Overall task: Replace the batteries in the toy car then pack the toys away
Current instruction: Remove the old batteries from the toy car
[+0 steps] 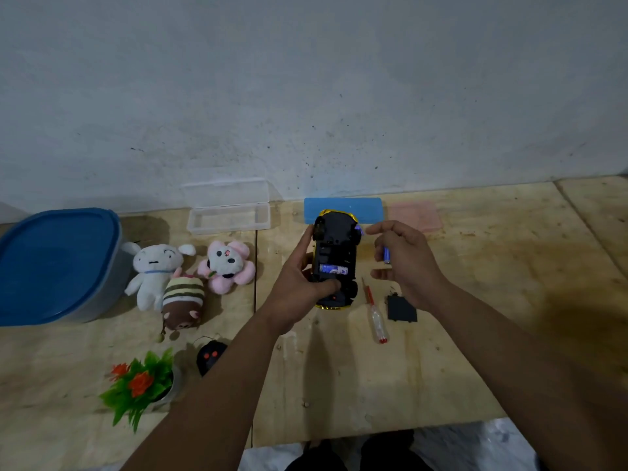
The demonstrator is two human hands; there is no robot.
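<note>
Your left hand (302, 283) grips the gold-trimmed black toy car (336, 260) at centre frame, fingers curled along its left flank and thumb pressed across its underside. The car is upside down, long axis running from near you toward the wall, wheels facing up. One blue cylindrical battery (333, 269) lies crosswise in the open bay. Your right hand (404, 263), just right of the car, pinches a second blue battery (386, 254) with fingers curled round it; it seems to hang roughly upright, though the blur makes that hard to judge.

Below that hand, a red-tipped clear-handled screwdriver (374, 316) and a flat black battery cover (402, 308) lie side by side on the pale plywood tabletop (475, 334), which meets a scuffed grey-white wall (306, 96).

Behind the car, against the wall, sit a blue flat plastic case (368, 209) and a faint pink one (416, 215). Left of those, a clear hinged plastic box (228, 217) stands open; nothing shows inside. At far left a grey tub with a blue lid (54, 263) is closed.

Between tub and car lie a white plush dog (154, 270), a pink-petalled plush flower (227, 266) and a striped brown plush (183, 302). Lower left stands a small potted plastic plant with orange flowers (139, 385), beside a black remote control (210, 356).
</note>
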